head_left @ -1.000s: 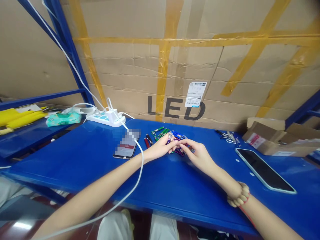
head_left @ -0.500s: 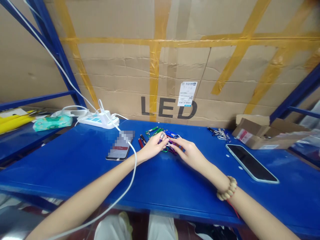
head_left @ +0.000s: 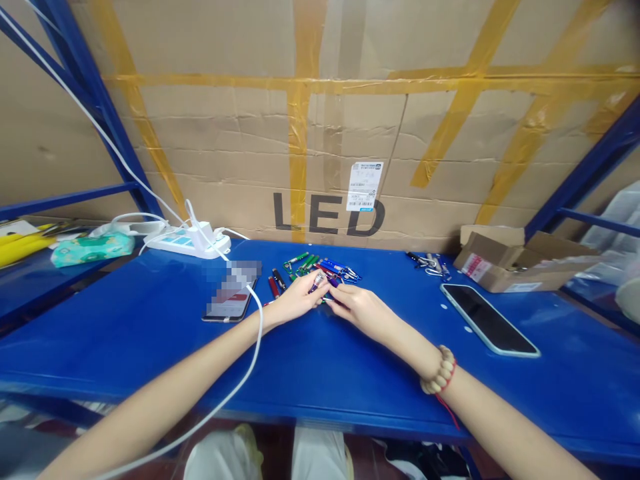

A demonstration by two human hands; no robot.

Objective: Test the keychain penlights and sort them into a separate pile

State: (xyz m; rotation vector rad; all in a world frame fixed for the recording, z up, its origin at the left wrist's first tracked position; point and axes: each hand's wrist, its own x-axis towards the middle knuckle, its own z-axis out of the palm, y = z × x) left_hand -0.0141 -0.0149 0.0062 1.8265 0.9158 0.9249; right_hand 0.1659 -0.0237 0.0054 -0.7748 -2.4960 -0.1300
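Blue sheet metal forms the bench (head_left: 150, 333), and both bare forearms cross its near edge. The right wrist wears a bracelet of pale wooden beads (head_left: 439, 378) with a red thread. A white charging cable (head_left: 249, 353) runs up past the left forearm to a phone (head_left: 227, 301) that lies flat just left of the hands, with its screen lit.

The hands meet at the middle of the bench. The left hand (head_left: 295, 300) is closed, with thumb and fingers pinching a small purple keychain light (head_left: 319, 283) that is raised a little off the surface. The right hand (head_left: 357, 308) is closed too, and its fingertips pinch the near end of the same piece. What exactly sits under those fingertips is too small to make out.

Just behind the hands lies a loose pile of similar little lights (head_left: 310, 265) in green, red and blue. To the right a second phone (head_left: 489, 320) lies dark, screen up. Beyond it are a scatter of metal clips (head_left: 429, 261) and an open cardboard box (head_left: 520, 267).

At the far left a white power strip (head_left: 187, 240) sits beside a green tissue pack (head_left: 85, 248). A large taped carton (head_left: 350, 133) printed "LED" stands along the back.
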